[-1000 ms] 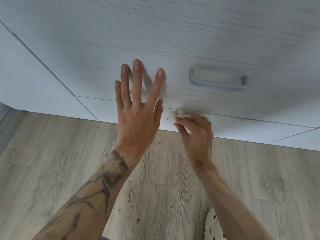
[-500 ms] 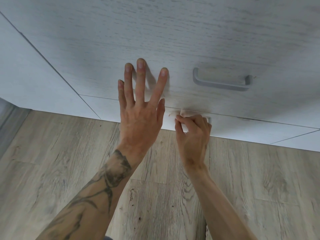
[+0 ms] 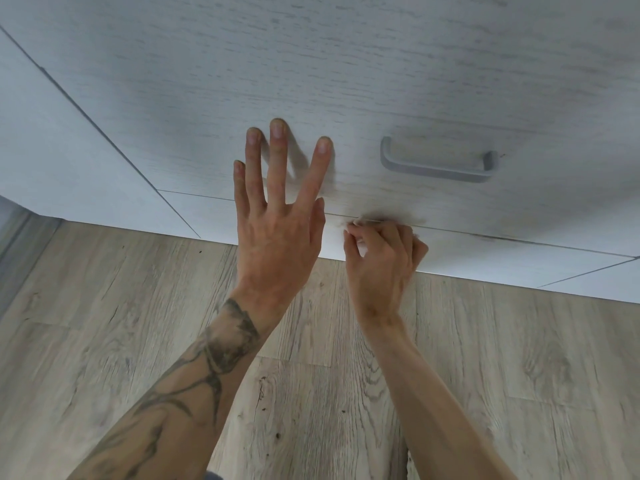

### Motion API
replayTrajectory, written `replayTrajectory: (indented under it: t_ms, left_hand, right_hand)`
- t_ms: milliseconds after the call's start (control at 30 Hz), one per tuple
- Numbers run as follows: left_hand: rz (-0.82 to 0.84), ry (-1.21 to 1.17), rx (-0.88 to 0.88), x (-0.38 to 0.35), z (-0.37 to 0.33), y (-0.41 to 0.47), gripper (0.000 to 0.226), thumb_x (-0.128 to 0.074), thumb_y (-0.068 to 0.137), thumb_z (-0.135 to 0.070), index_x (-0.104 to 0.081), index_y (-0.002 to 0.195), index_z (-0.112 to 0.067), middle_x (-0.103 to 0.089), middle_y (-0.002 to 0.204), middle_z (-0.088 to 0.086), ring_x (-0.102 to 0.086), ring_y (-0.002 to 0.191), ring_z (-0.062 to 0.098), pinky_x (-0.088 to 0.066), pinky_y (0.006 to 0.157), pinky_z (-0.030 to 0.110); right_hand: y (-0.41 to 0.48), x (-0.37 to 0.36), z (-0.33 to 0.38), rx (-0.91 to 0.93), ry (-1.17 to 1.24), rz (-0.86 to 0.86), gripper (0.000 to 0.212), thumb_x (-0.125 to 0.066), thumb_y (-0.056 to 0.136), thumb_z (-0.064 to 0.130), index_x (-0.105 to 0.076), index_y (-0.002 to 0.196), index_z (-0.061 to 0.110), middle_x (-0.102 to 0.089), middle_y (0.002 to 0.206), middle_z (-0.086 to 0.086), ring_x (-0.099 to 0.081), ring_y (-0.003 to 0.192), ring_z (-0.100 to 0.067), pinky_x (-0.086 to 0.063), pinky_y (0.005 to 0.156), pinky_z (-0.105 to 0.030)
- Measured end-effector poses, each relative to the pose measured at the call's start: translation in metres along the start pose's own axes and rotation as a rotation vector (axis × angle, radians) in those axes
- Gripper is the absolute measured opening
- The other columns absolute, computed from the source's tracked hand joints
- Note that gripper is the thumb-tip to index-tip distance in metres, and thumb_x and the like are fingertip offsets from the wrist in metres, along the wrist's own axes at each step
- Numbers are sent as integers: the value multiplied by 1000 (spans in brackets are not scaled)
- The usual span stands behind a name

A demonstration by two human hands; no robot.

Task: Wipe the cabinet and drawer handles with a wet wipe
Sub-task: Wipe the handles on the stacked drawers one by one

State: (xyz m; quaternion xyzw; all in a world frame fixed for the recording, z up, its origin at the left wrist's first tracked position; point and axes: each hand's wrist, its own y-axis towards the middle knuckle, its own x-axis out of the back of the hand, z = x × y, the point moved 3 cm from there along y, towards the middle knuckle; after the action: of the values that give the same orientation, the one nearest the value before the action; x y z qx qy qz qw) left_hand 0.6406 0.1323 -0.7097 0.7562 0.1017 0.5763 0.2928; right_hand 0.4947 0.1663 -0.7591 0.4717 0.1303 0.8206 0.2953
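Observation:
A grey bar handle [image 3: 437, 165] is fixed to the pale wood-grain drawer front [image 3: 346, 81]. My left hand [image 3: 277, 223] lies flat on that front with fingers spread, left of the handle and holding nothing. My right hand [image 3: 384, 261] is closed around a small white wet wipe [image 3: 360, 242], mostly hidden by the fingers. It presses at the drawer's lower edge, by the seam above the white plinth [image 3: 485, 258], below and left of the handle.
A white side panel [image 3: 62, 161] runs down the left. Light wood-plank floor [image 3: 311, 393] fills the lower half. A darker grey strip [image 3: 14, 230] lies at the far left edge.
My right hand with the wipe has shifted a little right along the drawer's lower edge. My left hand stays flat on the front. The view has drifted slightly.

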Motion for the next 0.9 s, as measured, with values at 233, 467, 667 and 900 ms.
replayTrajectory:
  t_ms: [233,467,667,900]
  left_hand:
    - [-2,1,8,-1,-1,-1,75,-54,111,-27,-8,170,-25,-2,171,24,-6,160,49,-22,128,62]
    - [-11,4,19,-3,-2,0,74,-56,111,-27,-11,170,-25,-1,171,24,-5,160,49,-20,129,62]
    - [-21,4,14,-5,-2,0,72,-56,111,-27,-14,169,-24,-4,170,25,-9,159,51,-21,129,63]
    - [-21,-5,15,-5,-1,1,74,-57,110,-25,-12,169,-25,-3,169,24,-10,159,52,-20,129,64]
  right_hand:
    - [-18,21,-39,240,-17,-46,12,-90,83,13,-82,91,15,-71,86,1,-58,92,-22,-36,85,-35]
    - [-10,20,-38,185,21,-35,15,-90,83,17,-84,97,17,-75,91,1,-52,98,-19,-36,84,-36]
    - [-8,4,-25,223,67,13,14,-87,86,18,-84,100,17,-71,91,2,-52,98,-17,-35,87,-32]
    - [-10,42,-85,154,2,-46,14,-85,89,11,-82,103,12,-72,96,-6,-59,95,-25,-39,84,-31]
